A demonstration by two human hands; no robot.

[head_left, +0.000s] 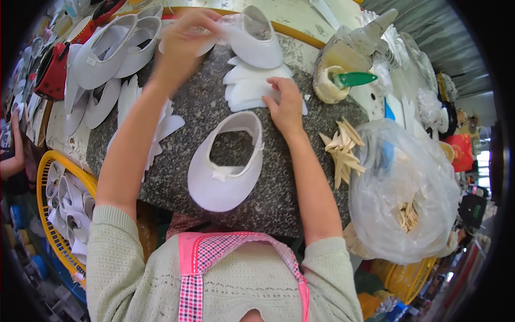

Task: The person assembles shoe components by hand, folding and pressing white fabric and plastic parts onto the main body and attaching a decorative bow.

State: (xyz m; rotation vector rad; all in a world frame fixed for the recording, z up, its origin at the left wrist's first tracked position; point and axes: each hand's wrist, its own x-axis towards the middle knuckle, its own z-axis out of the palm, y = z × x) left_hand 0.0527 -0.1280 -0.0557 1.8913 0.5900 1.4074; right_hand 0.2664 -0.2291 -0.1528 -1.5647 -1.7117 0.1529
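Hands are both busy on the stone slab (pixel 188 107): left hand (pixel 182 45) is blurry but pinching a white shoe upper (pixel 252 40) at its fingertips, right hand (pixel 285 102) pressed flat on a stack of white cut pieces (pixel 249 86). Another white upper (pixel 225 172) lies just below the right hand.

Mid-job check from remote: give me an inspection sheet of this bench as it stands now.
Surface: speckled grey stone slab, mostly covered.
Job's things: left hand lifts a white shoe upper; right hand presses on a stack of white cut pieces; another finished upper lies nearer.
Clutter: wooden sticks, clear plastic bag, glue pot with green-handled brush.
Grips: both closed on work.
Cables: nothing seen.
Surroundings: yellow basket of uppers at left.
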